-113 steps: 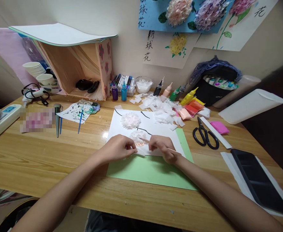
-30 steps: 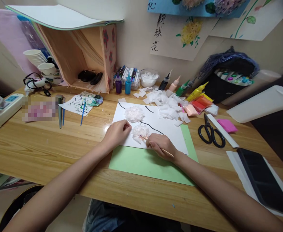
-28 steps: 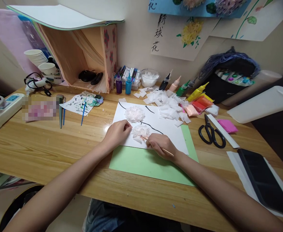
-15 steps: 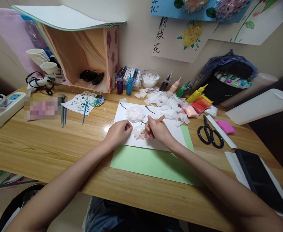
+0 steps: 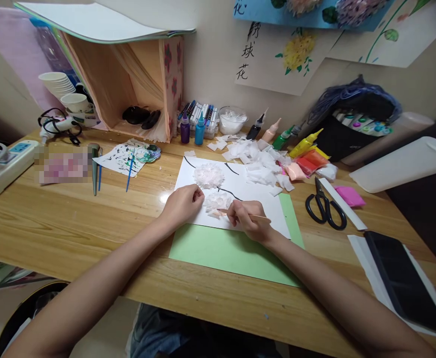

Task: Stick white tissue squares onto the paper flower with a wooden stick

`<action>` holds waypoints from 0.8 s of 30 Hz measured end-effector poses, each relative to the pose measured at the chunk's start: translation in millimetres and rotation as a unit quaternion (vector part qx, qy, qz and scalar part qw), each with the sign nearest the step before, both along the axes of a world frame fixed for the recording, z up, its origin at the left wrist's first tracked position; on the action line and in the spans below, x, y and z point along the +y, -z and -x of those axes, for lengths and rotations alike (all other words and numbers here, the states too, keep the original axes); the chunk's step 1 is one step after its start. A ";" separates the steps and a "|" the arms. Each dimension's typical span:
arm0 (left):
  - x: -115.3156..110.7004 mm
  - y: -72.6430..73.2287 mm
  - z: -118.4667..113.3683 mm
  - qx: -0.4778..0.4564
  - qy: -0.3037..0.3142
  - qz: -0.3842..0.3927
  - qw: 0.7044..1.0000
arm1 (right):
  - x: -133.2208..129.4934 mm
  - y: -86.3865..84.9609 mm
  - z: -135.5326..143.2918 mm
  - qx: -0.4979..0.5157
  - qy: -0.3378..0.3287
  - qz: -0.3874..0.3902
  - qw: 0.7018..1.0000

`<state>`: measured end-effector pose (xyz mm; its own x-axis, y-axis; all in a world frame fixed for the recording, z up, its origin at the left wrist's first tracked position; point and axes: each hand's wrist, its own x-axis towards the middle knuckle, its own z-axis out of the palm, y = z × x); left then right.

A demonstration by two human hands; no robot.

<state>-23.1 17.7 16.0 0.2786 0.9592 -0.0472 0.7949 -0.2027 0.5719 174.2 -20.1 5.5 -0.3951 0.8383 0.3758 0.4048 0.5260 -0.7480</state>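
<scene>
A white sheet (image 5: 184,175) with black curved lines lies on a green sheet (image 5: 232,253). On it sit a round pale pink paper flower (image 5: 209,175) and, just below, a smaller white ruffled one (image 5: 218,199) with a peach patch (image 5: 215,213) at its lower edge. My right hand (image 5: 248,218) is closed around a thin wooden stick (image 5: 261,219), whose tip is at the peach patch. My left hand (image 5: 184,205) rests on the white sheet's left edge beside the lower flower, fingers curled together; what they pinch, if anything, is too small to name.
White paper scraps (image 5: 258,161) lie behind the sheet, with paint bottles (image 5: 303,144) and a glass bowl (image 5: 232,121) around them. Black scissors (image 5: 325,206), a white strip (image 5: 342,203) and a black phone (image 5: 404,281) are at right. Two blue brushes (image 5: 130,171) lie at left.
My right hand has moved down and slightly right, and the stick has swung from pointing up to nearly level. More of the lower flower and the black line beside it shows. My left hand stays in place.
</scene>
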 end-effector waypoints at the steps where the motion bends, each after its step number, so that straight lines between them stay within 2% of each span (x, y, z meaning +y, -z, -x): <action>1: -0.1 -0.1 -0.2 0.000 0.000 0.000 1.000 | 0.9 0.8 0.4 -0.003 -0.003 -0.002 1.000; 5: 0.0 -0.2 -1.1 0.001 0.000 0.000 1.000 | 1.0 3.0 4.2 0.010 0.009 0.021 1.000; 8: 0.9 0.3 -1.4 0.002 0.004 -0.001 1.000 | 0.3 -0.6 10.7 0.054 0.057 0.088 0.993; 13: 3.0 2.0 -1.1 -0.003 0.012 -0.002 1.000 | 12.6 -15.8 21.1 0.135 0.148 0.267 0.943; 17: 3.2 2.3 -0.9 -0.004 0.015 -0.003 1.000 | 31.4 -24.2 22.8 0.132 0.163 0.368 0.906; 21: 2.5 1.8 -1.0 -0.001 0.013 -0.005 1.000 | 39.4 -27.1 26.8 0.088 0.151 0.364 0.915; 24: 2.0 1.3 -1.3 0.001 0.014 -0.008 1.000 | 32.9 -26.5 28.2 0.061 0.133 0.300 0.943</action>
<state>-21.7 19.6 14.6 0.3057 0.9516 -0.0327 0.7903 -0.2344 0.5662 146.0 12.8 32.0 -0.1252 0.9778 -0.1680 0.3549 -0.1139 -0.9279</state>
